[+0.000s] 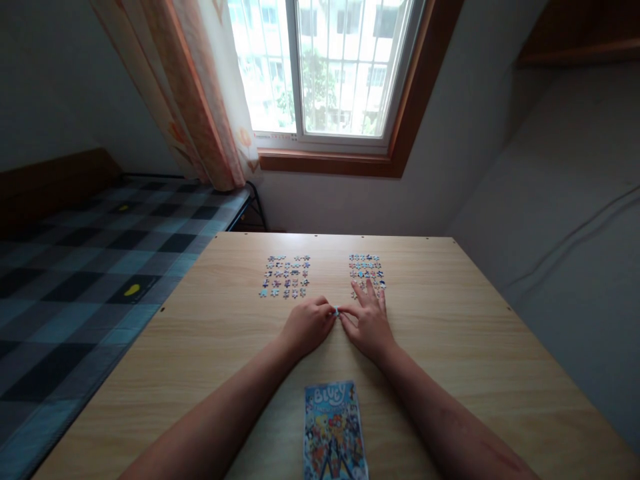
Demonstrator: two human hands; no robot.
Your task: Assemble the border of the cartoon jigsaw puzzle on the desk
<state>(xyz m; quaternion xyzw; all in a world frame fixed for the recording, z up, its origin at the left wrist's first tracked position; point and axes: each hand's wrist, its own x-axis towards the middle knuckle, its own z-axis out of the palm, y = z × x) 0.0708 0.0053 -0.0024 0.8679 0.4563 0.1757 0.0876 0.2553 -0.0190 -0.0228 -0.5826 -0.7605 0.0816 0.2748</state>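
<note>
A small light-blue puzzle piece point(337, 311) is pinched between my two hands over the middle of the table. My left hand point(309, 325) is closed, its thumb and fingertips at the piece's left side. My right hand point(369, 321) grips the right side with thumb and index finger, while its other fingers spread forward over the nearest rows of the right group of puzzle pieces point(365, 265), partly hiding them. To the left, beyond my left hand, the other group of puzzle pieces point(287, 274) lies in loose rows.
A colourful Bluey picture card or box point(334, 430) lies between my forearms at the near side of the wooden table point(440, 320). A bed with a checked cover point(100, 267) stands along the left. Behind the table are a window point(345, 73) and an orange curtain point(180, 87).
</note>
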